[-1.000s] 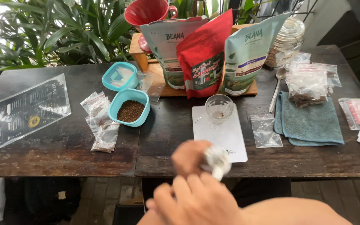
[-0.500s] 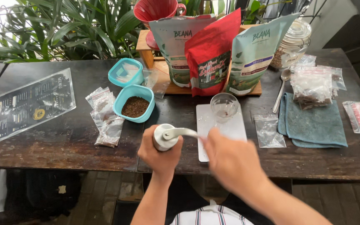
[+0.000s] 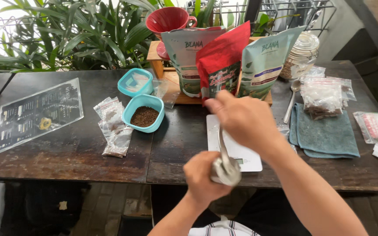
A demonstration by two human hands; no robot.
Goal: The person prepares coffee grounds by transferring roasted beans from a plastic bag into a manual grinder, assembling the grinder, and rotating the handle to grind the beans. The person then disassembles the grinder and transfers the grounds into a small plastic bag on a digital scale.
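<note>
The left hand (image 3: 206, 177) clenches a silvery metal hand grinder (image 3: 226, 169), seemingly cylindrical; the right hand (image 3: 241, 118) grips its crank. A red pouch (image 3: 222, 65) stands between two pale green pouches (image 3: 189, 57) behind.

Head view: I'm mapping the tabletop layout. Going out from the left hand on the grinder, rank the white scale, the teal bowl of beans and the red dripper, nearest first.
1. White scale: just right of the left hand, at the table's front.
2. Teal bowl of beans: farther back, to the left.
3. Red dripper: at the far edge, on the wooden stand.

grinder (image 3: 225, 168) silver | bowl (image 3: 144, 112) turquoise | cloth (image 3: 324, 133) grey-blue | dripper (image 3: 169, 19) red
</note>
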